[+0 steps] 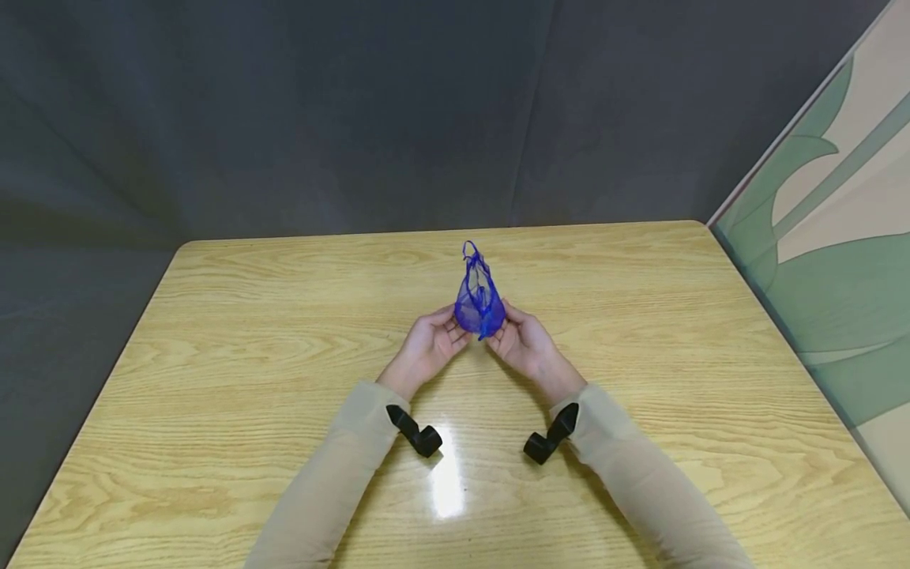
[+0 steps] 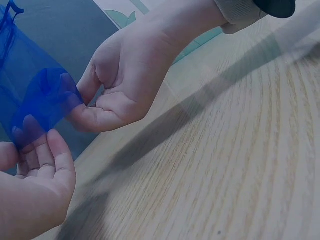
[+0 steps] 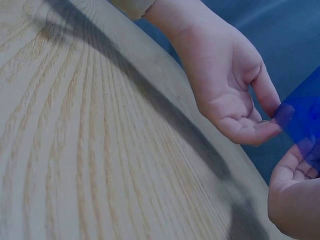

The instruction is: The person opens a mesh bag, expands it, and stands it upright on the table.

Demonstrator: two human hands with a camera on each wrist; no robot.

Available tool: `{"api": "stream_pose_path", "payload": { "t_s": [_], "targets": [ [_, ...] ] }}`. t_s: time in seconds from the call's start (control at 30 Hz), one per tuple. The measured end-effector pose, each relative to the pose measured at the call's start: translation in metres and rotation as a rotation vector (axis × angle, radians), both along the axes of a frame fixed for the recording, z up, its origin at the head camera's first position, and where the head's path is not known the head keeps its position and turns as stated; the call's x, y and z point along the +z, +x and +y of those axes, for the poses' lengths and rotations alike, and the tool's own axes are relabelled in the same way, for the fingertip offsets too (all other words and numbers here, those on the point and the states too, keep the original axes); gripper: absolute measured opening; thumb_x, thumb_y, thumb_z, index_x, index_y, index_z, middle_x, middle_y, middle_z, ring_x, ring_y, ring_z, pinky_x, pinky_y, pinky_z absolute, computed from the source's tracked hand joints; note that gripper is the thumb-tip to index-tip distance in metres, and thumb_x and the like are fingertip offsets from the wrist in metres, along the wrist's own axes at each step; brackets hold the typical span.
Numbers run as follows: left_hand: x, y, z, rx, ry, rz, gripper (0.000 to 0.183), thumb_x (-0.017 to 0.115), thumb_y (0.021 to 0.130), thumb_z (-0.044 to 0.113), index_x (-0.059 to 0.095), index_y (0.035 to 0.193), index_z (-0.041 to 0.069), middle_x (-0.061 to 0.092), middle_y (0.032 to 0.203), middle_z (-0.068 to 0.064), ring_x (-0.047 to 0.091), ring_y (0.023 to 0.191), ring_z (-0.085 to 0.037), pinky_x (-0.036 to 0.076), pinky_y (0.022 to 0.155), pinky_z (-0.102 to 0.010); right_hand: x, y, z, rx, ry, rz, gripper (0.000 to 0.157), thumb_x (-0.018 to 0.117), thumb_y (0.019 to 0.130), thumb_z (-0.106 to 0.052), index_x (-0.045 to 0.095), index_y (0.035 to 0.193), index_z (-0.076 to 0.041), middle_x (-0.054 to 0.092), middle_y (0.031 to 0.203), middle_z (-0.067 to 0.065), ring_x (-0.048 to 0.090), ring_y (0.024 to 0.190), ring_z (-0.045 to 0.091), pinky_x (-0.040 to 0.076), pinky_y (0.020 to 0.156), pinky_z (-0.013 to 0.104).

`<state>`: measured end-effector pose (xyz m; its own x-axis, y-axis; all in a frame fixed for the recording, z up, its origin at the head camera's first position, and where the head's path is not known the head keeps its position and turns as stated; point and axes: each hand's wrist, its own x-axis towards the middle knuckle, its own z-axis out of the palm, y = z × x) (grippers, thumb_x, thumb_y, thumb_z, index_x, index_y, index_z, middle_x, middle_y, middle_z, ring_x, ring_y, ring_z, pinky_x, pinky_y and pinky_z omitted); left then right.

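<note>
A small sheer blue drawstring pouch is held upright above the table between both hands, its thin cords rising to a loop at the top. The left hand pinches its left lower side between thumb and fingers. On the opposite side, the right hand pinches the right lower edge the same way. In the left wrist view, the right hand's thumb and forefinger grip one corner of the blue fabric. The right wrist view shows the left hand pinching the other corner. Whether anything lies inside the pouch cannot be made out.
A light wood-grain table spreads under both forearms. Dark cloth hangs behind it, and a panel with green leaf shapes borders the right side. Each sleeve cuff carries a black camera mount.
</note>
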<state>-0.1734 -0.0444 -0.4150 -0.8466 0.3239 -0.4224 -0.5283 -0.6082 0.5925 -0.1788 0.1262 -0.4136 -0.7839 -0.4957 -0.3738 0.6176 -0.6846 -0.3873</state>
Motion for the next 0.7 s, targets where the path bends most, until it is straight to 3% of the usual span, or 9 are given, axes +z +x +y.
{"api": "stream_pose_path", "payload": {
  "t_s": [0.27, 0.5, 0.7],
  "targets": [
    [-0.001, -0.001, -0.001, 0.004, 0.003, -0.032, 0.022, 0.034, 0.102, 0.014, 0.053, 0.093, 0.011, 0.061, 0.082, 0.002, 0.060, 0.078, -0.010, 0.049, 0.079, -0.023, 0.001, 0.000, 0.002, 0.026, -0.005, 0.010, 0.042, 0.026, 0.106, -0.026, 0.060, 0.093, -0.005, 0.071, 0.083, 0.007, 0.067, 0.076, 0.014, 0.053, 0.072, 0.022],
    [-0.001, -0.002, -0.007, -0.032, 0.028, -0.043, 0.018, 0.035, 0.102, 0.016, 0.052, 0.099, 0.011, 0.064, 0.087, 0.000, 0.062, 0.084, -0.010, 0.050, 0.084, -0.023, 0.001, -0.002, 0.007, 0.093, 0.112, 0.054, 0.038, 0.026, 0.105, -0.026, 0.058, 0.091, -0.010, 0.069, 0.089, 0.001, 0.065, 0.086, 0.011, 0.052, 0.084, 0.023],
    [0.000, -0.002, -0.011, -0.047, 0.015, -0.026, 0.021, 0.035, 0.103, 0.015, 0.054, 0.095, 0.012, 0.063, 0.085, 0.002, 0.061, 0.082, -0.009, 0.051, 0.082, -0.022, 0.001, -0.003, 0.011, 0.177, 0.227, 0.103, 0.038, 0.024, 0.105, -0.024, 0.058, 0.092, -0.012, 0.069, 0.088, -0.001, 0.065, 0.085, 0.010, 0.052, 0.087, 0.022]
  ]
}}
